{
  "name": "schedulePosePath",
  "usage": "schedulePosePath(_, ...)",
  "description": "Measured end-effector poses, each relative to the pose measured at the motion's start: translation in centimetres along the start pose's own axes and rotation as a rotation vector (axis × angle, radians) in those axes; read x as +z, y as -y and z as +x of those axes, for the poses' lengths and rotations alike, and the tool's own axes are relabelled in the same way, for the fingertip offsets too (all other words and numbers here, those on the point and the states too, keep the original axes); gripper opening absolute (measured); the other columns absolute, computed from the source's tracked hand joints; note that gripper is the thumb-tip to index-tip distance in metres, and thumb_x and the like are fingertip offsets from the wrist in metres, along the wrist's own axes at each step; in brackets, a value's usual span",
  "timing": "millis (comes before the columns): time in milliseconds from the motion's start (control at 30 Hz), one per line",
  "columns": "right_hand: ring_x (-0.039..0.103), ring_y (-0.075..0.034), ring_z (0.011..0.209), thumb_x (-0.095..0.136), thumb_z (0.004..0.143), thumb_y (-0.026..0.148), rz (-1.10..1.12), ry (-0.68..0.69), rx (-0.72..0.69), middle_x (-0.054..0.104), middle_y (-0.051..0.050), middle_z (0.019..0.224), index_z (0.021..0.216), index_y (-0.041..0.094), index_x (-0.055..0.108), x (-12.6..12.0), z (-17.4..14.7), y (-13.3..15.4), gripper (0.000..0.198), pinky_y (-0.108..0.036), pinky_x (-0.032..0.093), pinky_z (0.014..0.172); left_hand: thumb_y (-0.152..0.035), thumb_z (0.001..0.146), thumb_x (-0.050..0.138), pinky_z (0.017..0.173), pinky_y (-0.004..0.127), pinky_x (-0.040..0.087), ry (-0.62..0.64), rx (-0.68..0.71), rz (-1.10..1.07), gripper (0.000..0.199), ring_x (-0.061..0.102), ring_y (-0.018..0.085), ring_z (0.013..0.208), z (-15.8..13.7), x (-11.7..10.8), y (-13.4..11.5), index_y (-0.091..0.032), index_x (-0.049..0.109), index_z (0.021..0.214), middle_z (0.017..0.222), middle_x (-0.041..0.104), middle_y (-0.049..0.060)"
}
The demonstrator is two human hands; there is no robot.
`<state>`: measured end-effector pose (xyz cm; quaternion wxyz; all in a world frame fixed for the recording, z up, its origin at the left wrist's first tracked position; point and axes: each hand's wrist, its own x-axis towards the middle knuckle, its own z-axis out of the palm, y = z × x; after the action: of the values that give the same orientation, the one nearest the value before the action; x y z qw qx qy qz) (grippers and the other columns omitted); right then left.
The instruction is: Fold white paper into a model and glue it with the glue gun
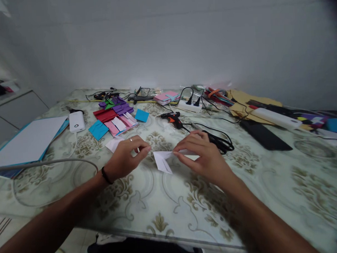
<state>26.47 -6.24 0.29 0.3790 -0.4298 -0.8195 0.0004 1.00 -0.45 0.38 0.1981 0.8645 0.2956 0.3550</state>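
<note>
White paper [162,162], pinched in right grip [204,154]

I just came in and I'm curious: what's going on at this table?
A person is handling a folded piece of white paper. The right hand pinches it, and the left hand is at its left end, fingertips together; whether they touch it is hard to tell. Beyond the hands, a glue gun lies on the patterned tabletop, and to its left are folded colored papers in red, purple, pink and blue.
</note>
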Motion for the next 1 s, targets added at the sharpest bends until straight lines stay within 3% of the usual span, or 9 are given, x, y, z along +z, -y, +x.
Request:
schedulePosePath(133,0.066,-0.017,0.079,0.065,0.090,0.015,0.097,0.030,-0.037,0.074,0.001,0.084,0.087,0.023,0.065,1.3,-0.1,1.4,0.009,-0.046,0.034,0.102,-0.020,0.090,0.068,0.073,0.024,0.049,0.100,0.044,-0.105,0.008,0.066,0.014,0.079,-0.5,0.9,-0.7,-0.015,0.073,0.092,0.088,0.072,0.006)
schedulePosePath(267,0.065,-0.017,0.081,0.064,0.090,0.013,0.149,0.084,-0.061,0.073,0.001,0.083,0.089,0.023,0.065,2.4,-0.3,2.3,0.009,-0.046,0.034,0.101,-0.015,0.088,0.067,0.071,0.023,0.049,0.152,0.083,-0.124,0.005,0.065,0.013,0.074,-1.1,1.7,-1.0,-0.014,0.072,0.086,0.079,0.071,0.004)
schedulePosePath(567,0.066,-0.018,0.082,0.066,0.091,0.016,0.154,0.045,-0.030,0.074,0.000,0.086,0.090,0.023,0.065,1.9,-0.1,1.8,0.008,-0.045,0.036,0.099,-0.006,0.083,0.064,0.067,0.023,0.044,0.077,0.088,-0.080,0.011,0.059,0.011,0.069,-1.0,1.2,-1.1,-0.015,0.065,0.076,0.072,0.063,0.000)
schedulePosePath(1000,0.064,-0.017,0.080,0.061,0.090,0.015,0.188,0.070,-0.016,0.071,0.000,0.083,0.089,0.024,0.061,2.8,-0.3,2.9,0.008,-0.045,0.038,0.098,-0.017,0.089,0.066,0.077,0.027,0.050,0.131,0.114,-0.029,0.005,0.066,0.016,0.082,-1.3,1.7,-1.0,-0.018,0.068,0.085,0.083,0.073,0.003)
